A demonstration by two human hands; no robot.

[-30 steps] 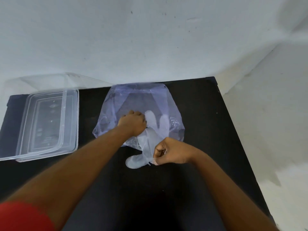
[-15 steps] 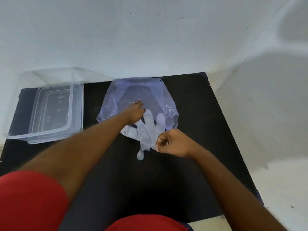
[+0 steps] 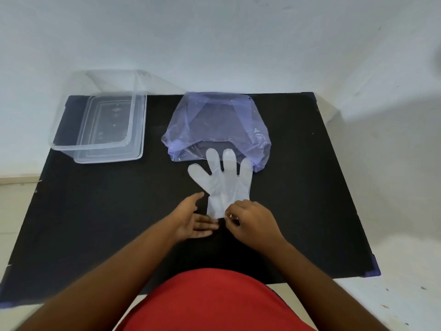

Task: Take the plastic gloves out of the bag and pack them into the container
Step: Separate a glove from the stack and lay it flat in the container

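A clear plastic glove [image 3: 223, 181] lies flat on the black table [image 3: 95, 223], fingers pointing away from me, fingertips just over the mouth of the pale purple plastic bag [image 3: 216, 125]. My right hand [image 3: 250, 223] pinches the glove's cuff at its near edge. My left hand [image 3: 194, 217] rests open, palm up, on the table just left of the cuff, holding nothing. The clear rectangular container [image 3: 71, 130] stands at the table's far left corner, with nothing inside that I can see.
A clear lid [image 3: 140, 130] lies under or beside the container on its right side. A white wall rises behind the table. The table's right edge [image 3: 346, 187] drops to a pale floor. My red-clothed lap shows at the near edge.
The glove has come out of the bag toward me and now lies spread flat. My left hand left the bag and moved near the cuff. The camera pulled back.
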